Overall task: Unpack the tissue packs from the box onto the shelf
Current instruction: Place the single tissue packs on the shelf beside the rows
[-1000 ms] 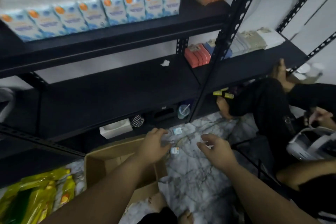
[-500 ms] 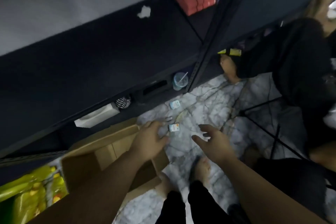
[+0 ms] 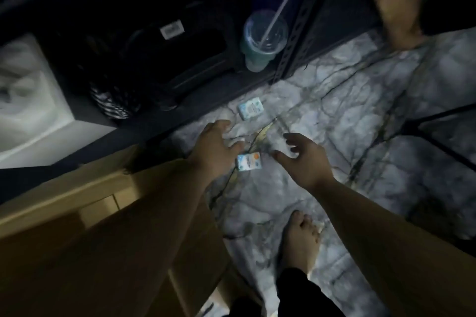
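Two small tissue packs lie on the marble-patterned floor (image 3: 347, 121). The nearer tissue pack (image 3: 248, 161), white and blue with an orange spot, lies flat between the two hands, just beside the left hand's (image 3: 215, 147) thumb side and a little apart from the right hand's (image 3: 301, 157) thumb. The farther tissue pack (image 3: 250, 109) lies beyond both hands, close to the dark bottom edge of the shelf (image 3: 180, 116), and neither hand touches it.

The left hand reaches down, palm toward the floor, its fingers (image 3: 224, 125) spread and loosely bent, holding nothing; whether their tips touch the floor is unclear. The right hand hovers with its fingers (image 3: 292, 137) apart and slightly curled, also holding nothing.

The open cardboard box (image 3: 85, 203) sits at the left under the left forearm. Under the shelf stand a clear plastic cup with a straw (image 3: 262, 38), a white box (image 3: 38, 116) and a dark case. A bare foot (image 3: 300, 237) stands on the floor below the right hand.
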### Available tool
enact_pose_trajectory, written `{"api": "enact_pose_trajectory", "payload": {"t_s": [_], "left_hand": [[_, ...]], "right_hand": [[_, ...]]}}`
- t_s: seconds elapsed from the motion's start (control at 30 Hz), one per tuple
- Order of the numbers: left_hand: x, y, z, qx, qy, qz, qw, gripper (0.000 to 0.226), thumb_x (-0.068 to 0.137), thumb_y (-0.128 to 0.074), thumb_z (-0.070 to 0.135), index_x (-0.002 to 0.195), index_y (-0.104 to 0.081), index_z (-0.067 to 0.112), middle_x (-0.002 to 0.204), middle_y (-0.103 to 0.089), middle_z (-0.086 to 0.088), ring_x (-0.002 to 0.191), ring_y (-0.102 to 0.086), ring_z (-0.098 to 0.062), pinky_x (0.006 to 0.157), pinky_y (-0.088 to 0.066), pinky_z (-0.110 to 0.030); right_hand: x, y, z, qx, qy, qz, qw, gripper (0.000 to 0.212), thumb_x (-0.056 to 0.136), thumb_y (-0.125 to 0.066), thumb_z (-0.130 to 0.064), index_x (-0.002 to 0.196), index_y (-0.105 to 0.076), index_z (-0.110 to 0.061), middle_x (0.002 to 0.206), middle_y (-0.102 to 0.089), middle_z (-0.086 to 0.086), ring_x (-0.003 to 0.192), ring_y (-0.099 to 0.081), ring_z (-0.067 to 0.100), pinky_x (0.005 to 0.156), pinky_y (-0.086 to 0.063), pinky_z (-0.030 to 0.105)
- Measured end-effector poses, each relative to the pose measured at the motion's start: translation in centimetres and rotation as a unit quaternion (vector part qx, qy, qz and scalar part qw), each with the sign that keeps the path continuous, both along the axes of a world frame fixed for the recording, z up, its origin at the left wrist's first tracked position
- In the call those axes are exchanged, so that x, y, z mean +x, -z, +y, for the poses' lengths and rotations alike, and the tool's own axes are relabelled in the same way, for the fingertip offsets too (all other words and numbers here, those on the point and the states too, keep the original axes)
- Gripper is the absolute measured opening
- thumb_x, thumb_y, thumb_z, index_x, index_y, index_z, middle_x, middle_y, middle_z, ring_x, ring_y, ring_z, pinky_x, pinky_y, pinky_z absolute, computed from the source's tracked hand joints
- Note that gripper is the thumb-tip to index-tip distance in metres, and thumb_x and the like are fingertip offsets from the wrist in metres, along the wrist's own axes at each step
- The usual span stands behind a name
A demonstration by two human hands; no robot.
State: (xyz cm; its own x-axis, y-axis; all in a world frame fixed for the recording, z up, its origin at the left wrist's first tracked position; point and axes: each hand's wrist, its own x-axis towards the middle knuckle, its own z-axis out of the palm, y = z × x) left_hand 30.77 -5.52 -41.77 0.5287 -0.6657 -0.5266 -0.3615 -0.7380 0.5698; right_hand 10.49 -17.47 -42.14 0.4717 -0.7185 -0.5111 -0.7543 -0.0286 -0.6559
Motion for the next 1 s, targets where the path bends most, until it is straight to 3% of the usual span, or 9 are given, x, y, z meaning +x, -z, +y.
{"api": "enact_pose_trajectory", "payload": {"t_s": [0.13, 0.27, 0.33, 0.43, 0.53, 0.63, 0.77, 0.87, 1.0], "left_hand": [[0.7, 6.8, -3.0, -0.006, -0.016, -0.025, 1.0, 0.06, 0.089, -0.077, 0.035, 0.144, -0.056, 0.02, 0.14, -0.056, -0.006, 0.126, -0.056, -0.022, 0.096, -0.036, -0.018], [2.0, 12.5, -5.5, -0.004, 0.018, -0.036, 0.999, 0.062, 0.09, -0.078, 0.03, 0.145, -0.054, 0.018, 0.142, -0.055, -0.011, 0.128, -0.056, -0.026, 0.094, -0.034, -0.017], [2.6, 14.6, -6.8, -0.009, 0.029, -0.044, 0.999, 0.068, 0.089, -0.078, 0.03, 0.15, -0.049, 0.022, 0.145, -0.053, -0.01, 0.129, -0.055, -0.025, 0.093, -0.033, -0.015], [2.8, 16.8, -8.0, -0.01, 0.045, -0.063, 0.997, 0.082, 0.087, -0.08, 0.036, 0.158, -0.038, 0.027, 0.149, -0.044, -0.011, 0.134, -0.048, -0.03, 0.107, -0.041, -0.033], [2.0, 18.4, -7.7, -0.033, 0.057, -0.109, 0.992, 0.073, 0.087, -0.08, 0.035, 0.151, -0.049, 0.023, 0.142, -0.043, -0.01, 0.13, -0.046, -0.031, 0.108, -0.044, -0.04], [1.4, 18.8, -7.2, -0.056, 0.043, -0.143, 0.987, 0.059, 0.087, -0.079, 0.028, 0.141, -0.057, 0.02, 0.137, -0.047, -0.011, 0.127, -0.047, -0.031, 0.102, -0.048, -0.042], [1.3, 18.2, -6.0, -0.083, 0.008, -0.139, 0.987, 0.053, 0.082, -0.082, 0.02, 0.129, -0.061, 0.01, 0.132, -0.051, -0.015, 0.117, -0.055, -0.031, 0.095, -0.053, -0.043], [1.0, 17.7, -4.9, -0.048, -0.018, -0.153, 0.987, 0.053, 0.075, -0.086, 0.025, 0.118, -0.061, 0.009, 0.128, -0.051, -0.014, 0.108, -0.057, -0.031, 0.086, -0.053, -0.04], [0.1, 17.9, -3.8, -0.018, -0.012, -0.172, 0.985, 0.058, 0.065, -0.09, 0.032, 0.109, -0.06, 0.008, 0.116, -0.057, -0.014, 0.104, -0.058, -0.034, 0.078, -0.048, -0.038]], "right_hand": [[1.1, 7.4, -1.4, 0.009, -0.007, -0.01, 1.0, 0.057, 0.084, -0.081, -0.042, 0.135, -0.065, -0.023, 0.129, -0.069, -0.003, 0.108, -0.067, 0.014, 0.081, -0.046, 0.015], [1.4, 12.7, -2.4, 0.032, -0.003, -0.037, 0.999, 0.056, 0.077, -0.09, -0.039, 0.126, -0.071, -0.021, 0.115, -0.072, -0.001, 0.1, -0.071, 0.019, 0.091, -0.058, 0.037], [1.1, 14.6, -2.4, 0.037, -0.056, -0.051, 0.996, 0.061, 0.071, -0.094, -0.04, 0.124, -0.073, -0.019, 0.111, -0.07, 0.001, 0.094, -0.07, 0.017, 0.089, -0.056, 0.03], [0.9, 16.8, -1.6, 0.026, -0.132, -0.05, 0.99, 0.07, 0.065, -0.097, -0.042, 0.127, -0.073, -0.02, 0.112, -0.06, 0.003, 0.098, -0.06, 0.016, 0.089, -0.048, 0.024], [1.2, 18.1, -0.6, -0.012, -0.155, -0.043, 0.987, 0.076, 0.06, -0.096, -0.05, 0.127, -0.073, -0.024, 0.11, -0.052, 0.002, 0.103, -0.048, 0.015, 0.091, -0.04, 0.025], [1.6, 18.8, -0.2, -0.038, -0.162, -0.027, 0.986, 0.071, 0.062, -0.081, -0.061, 0.124, -0.074, -0.029, 0.104, -0.047, -0.001, 0.101, -0.046, 0.019, 0.088, -0.04, 0.032], [1.5, 18.7, -0.6, -0.041, -0.138, -0.029, 0.989, 0.061, 0.069, -0.088, -0.045, 0.126, -0.073, -0.028, 0.106, -0.048, 0.001, 0.105, -0.05, 0.027, 0.095, -0.047, 0.04], [1.0, 18.3, -2.1, -0.031, -0.099, -0.027, 0.994, 0.062, 0.072, -0.093, -0.026, 0.13, -0.07, -0.024, 0.116, -0.05, 0.002, 0.113, -0.053, 0.027, 0.098, -0.045, 0.03], [0.8, 17.9, -4.4, -0.032, -0.064, -0.021, 0.997, 0.055, 0.076, -0.091, -0.021, 0.126, -0.07, -0.017, 0.115, -0.06, 0.0, 0.1, -0.06, 0.016, 0.073, -0.038, 0.001]]}}
